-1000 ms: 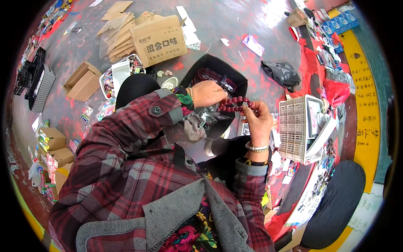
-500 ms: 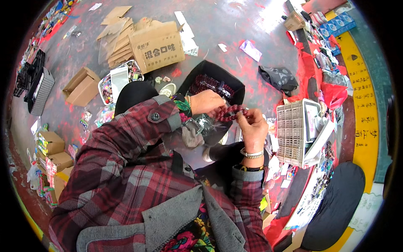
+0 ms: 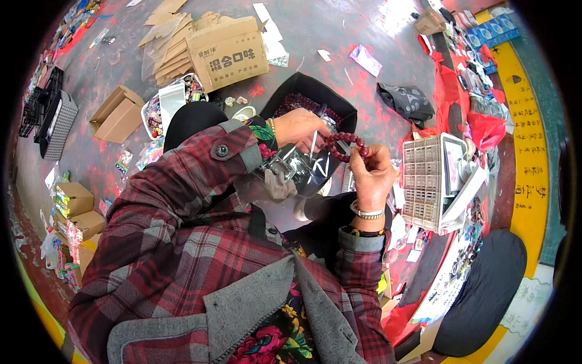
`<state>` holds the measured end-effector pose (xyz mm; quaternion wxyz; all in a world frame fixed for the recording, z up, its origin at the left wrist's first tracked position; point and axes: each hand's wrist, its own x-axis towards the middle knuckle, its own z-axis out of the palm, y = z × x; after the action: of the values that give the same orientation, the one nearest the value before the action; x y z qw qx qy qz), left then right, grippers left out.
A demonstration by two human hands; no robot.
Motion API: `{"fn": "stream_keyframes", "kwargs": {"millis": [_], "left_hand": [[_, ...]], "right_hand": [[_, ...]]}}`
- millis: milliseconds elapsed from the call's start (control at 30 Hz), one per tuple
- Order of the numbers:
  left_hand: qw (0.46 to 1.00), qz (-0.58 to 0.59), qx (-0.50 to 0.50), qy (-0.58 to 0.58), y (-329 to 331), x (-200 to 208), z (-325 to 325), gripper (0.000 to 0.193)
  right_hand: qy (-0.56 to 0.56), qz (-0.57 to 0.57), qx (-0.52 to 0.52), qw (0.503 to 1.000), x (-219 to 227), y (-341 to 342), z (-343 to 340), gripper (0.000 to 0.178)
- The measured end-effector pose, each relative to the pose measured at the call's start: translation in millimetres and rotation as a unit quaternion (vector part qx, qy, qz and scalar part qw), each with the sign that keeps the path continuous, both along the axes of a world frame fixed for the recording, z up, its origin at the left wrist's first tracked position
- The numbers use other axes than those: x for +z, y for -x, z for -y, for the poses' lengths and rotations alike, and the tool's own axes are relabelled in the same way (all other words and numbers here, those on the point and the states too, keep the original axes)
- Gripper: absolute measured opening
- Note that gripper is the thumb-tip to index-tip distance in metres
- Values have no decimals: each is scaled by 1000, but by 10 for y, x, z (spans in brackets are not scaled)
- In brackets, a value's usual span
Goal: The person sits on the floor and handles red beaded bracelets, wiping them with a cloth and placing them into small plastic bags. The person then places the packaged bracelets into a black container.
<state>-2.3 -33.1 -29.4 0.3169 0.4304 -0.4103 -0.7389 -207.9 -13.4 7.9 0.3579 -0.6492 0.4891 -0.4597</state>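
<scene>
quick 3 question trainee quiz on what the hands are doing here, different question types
1. True or false: the right hand pinches a string of dark red beads.
2. Multiple choice: the left hand grips A) a cardboard box B) a clear plastic bag C) a grey basket.
3. Fill in: behind the hands, on the floor, stands a black ___ holding more beads.

Key: 1 true; 2 B; 3 box.
</scene>
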Motion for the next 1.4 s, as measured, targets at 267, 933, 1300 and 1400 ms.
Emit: {"fn": "stream_keyframes", "kwargs": {"millis": [267,933,1300,1400], "left_hand": [[996,-64,2,68,74,-74,-10,32],[974,-77,-131,169,21,-62,-10,26],[975,-31,-131,174,8,-38,-16,35],[977,-50,-124,169,-10,-38,-28,36]], "right_hand": [[-144,200,12,969,195,32,51,11],[-197,234,-5,952,157,177,142,14],[-107,183,55,976,221,248,64,25],[-69,183,94,976,204,270,52,26]]}}
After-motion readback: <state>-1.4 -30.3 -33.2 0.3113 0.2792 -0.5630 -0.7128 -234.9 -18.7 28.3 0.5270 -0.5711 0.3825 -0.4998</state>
